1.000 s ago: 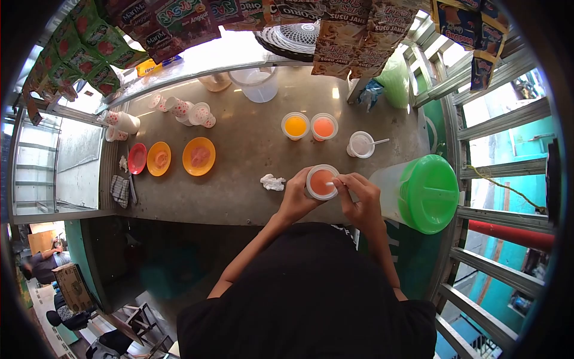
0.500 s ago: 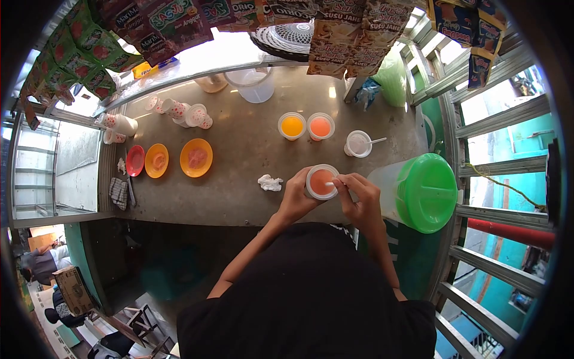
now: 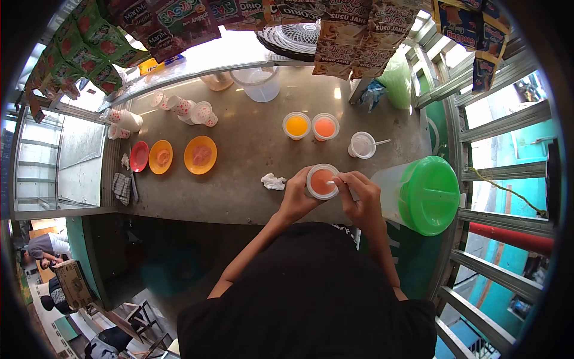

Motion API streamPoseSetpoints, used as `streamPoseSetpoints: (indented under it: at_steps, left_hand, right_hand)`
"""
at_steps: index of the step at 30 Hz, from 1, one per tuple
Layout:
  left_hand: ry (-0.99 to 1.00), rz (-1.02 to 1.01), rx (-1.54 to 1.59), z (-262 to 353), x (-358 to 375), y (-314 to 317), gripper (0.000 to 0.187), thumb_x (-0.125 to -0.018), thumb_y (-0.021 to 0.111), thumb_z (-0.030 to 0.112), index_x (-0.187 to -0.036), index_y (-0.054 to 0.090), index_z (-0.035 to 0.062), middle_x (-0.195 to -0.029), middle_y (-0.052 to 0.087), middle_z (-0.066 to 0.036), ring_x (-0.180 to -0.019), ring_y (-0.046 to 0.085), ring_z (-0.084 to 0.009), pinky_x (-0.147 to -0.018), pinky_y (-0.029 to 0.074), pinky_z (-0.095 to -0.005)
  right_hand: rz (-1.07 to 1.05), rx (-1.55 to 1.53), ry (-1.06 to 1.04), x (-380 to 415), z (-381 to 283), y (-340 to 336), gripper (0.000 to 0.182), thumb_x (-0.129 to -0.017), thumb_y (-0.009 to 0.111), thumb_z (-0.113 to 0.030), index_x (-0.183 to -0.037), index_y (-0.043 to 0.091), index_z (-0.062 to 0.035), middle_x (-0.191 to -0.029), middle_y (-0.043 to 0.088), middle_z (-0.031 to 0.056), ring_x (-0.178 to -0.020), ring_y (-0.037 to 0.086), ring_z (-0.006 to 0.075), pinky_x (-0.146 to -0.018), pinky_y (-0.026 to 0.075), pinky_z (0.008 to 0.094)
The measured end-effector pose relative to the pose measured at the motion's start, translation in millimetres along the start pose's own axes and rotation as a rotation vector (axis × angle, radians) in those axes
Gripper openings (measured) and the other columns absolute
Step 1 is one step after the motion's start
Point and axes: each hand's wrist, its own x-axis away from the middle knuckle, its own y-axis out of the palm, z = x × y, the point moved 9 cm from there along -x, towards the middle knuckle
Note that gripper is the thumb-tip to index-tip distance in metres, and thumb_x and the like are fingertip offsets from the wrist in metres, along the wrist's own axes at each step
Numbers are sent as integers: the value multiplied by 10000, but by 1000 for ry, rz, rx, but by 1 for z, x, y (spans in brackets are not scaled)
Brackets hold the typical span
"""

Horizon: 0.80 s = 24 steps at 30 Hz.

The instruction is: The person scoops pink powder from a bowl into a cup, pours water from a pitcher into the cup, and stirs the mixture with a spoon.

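My left hand (image 3: 298,196) wraps around a plastic cup (image 3: 323,181) of orange-pink drink near the counter's front edge. In my right hand (image 3: 360,196) is the end of a white spoon (image 3: 330,182), pinched between the fingers, its lower part dipped in the drink. Behind them stand a cup of yellow-orange drink (image 3: 296,125) and a cup of pink-orange drink (image 3: 325,127), side by side. To their right is a cup with whitish contents (image 3: 362,145) and a spoon leaning in it. A crumpled white tissue (image 3: 274,182) lies left of my left hand.
A clear container with a green lid (image 3: 431,196) stands right of my hands. Leftward on the counter (image 3: 239,137) are orange plates (image 3: 200,155), a red plate (image 3: 139,157) and stacked paper cups (image 3: 179,106). Drink sachets (image 3: 350,39) hang overhead. People are at lower left.
The view has shifted slightly, so the counter items appear a little further right. My left hand still holds the cup, and my right hand keeps the spoon in the drink with little visible movement.
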Motion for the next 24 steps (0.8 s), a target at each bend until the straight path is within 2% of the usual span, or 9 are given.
streamPoseSetpoints:
  at_steps: [7,16,24]
  left_hand:
    - [32,8,-23,2,1,-2,502,-703,838,89,-1162,660,-12,-1168,683,-170,-1083,668,-311,-932,533,-391]
    - [6,-1,-18,-1,2,-2,513,-691,840,80,-1162,659,-16,-1162,682,-172,-1075,672,-310,-930,534,-387]
    - [18,-12,1,1,5,2,491,-700,839,88,-1150,664,0,-1150,689,-163,-1060,678,-313,-919,537,-384]
  right_hand:
    - [47,2,-70,-4,-9,0,103,-890,678,-22,-982,694,23,-876,685,171,-765,679,330,-674,530,394]
    - [-20,-18,-28,-1,-6,4,98,-891,679,-29,-975,685,20,-870,678,168,-759,673,337,-679,529,402]
    - [25,53,-37,4,-9,-1,122,-901,675,-40,-1013,690,6,-905,684,172,-813,680,331,-711,533,399]
